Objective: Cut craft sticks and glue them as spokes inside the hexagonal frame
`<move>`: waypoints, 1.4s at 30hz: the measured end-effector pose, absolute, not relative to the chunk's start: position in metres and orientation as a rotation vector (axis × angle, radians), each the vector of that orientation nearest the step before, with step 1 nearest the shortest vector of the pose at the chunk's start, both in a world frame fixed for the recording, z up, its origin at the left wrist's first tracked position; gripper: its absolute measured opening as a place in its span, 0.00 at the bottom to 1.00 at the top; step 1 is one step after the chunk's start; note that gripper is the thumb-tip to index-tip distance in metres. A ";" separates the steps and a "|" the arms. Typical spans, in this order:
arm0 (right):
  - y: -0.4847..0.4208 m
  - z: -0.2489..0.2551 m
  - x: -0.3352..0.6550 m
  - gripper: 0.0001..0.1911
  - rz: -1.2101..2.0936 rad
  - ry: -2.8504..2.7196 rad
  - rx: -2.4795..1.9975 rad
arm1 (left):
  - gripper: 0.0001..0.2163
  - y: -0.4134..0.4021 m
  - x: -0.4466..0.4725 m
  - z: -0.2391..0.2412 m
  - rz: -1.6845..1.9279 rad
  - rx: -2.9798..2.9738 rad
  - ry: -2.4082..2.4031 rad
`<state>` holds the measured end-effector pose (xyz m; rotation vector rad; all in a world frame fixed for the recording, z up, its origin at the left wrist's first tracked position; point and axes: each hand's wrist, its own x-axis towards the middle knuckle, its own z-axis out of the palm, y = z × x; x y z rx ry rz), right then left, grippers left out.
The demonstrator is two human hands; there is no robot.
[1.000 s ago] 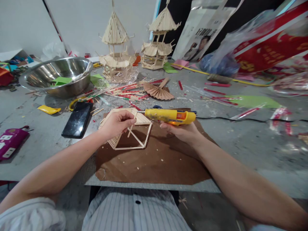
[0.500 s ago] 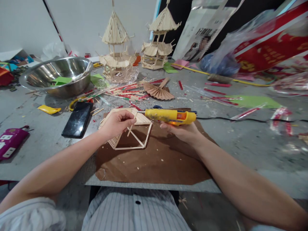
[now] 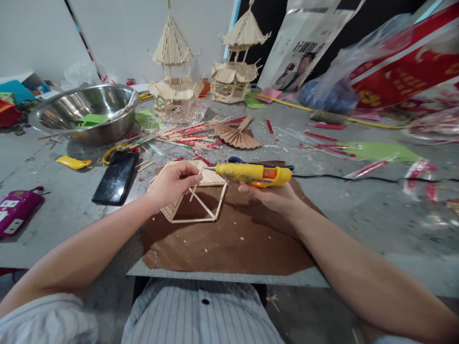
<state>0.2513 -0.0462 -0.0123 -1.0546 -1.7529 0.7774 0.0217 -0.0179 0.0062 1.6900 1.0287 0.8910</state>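
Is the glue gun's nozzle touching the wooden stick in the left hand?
Cannot tell. The head view shows the nozzle pointing at the thin wooden stick in the left hand, but contact or a gap is too small to see.

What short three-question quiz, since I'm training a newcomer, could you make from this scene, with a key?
1. Which hand holds the glue gun?
2. True or false: in the picture, the phone lies to the left of the brown sheet.
3. What does the left hand pinch? A: the fan; B: a stick; C: the bowl.

Key: 1, the right hand; 2, true; 3, B.
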 end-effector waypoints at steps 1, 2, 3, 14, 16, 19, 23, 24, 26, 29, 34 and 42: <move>-0.046 -0.013 0.251 0.17 0.778 -1.752 -1.057 | 0.07 -0.018 0.022 0.006 0.891 1.688 1.030; -0.046 -0.013 0.252 0.17 0.782 -1.750 -1.063 | 0.07 -0.017 0.021 0.006 0.890 1.680 1.032; -0.046 -0.014 0.252 0.16 0.788 -1.745 -1.071 | 0.07 -0.017 0.021 0.006 0.890 1.666 1.034; -0.053 -0.005 0.258 0.23 1.371 -1.940 -1.003 | 0.03 -0.009 0.023 0.007 0.804 1.557 1.100; -0.053 -0.008 0.257 0.24 1.496 -1.977 -1.015 | 0.04 -0.007 0.022 0.004 0.757 1.598 1.092; -0.053 -0.014 0.253 0.25 1.592 -1.985 -1.070 | 0.07 -0.005 0.019 -0.003 0.701 1.660 1.088; -0.054 -0.016 0.247 0.27 1.636 -1.967 -1.151 | 0.07 -0.003 0.019 -0.009 0.660 1.658 1.088; -0.054 -0.015 0.245 0.28 1.646 -1.957 -1.164 | 0.07 -0.003 0.020 -0.010 0.654 1.649 1.084; -0.055 -0.013 0.242 0.28 1.652 -1.935 -1.194 | 0.06 -0.003 0.021 -0.010 0.653 1.634 1.072; -0.055 -0.013 0.239 0.28 1.646 -1.923 -1.227 | 0.05 -0.004 0.022 -0.009 0.650 1.630 1.058; -0.054 -0.017 0.237 0.28 1.635 -1.944 -1.255 | 0.03 -0.005 0.023 -0.007 0.644 1.611 1.067; -0.054 -0.015 0.235 0.27 1.649 -1.925 -1.239 | 0.04 -0.004 0.023 -0.009 0.652 1.614 1.069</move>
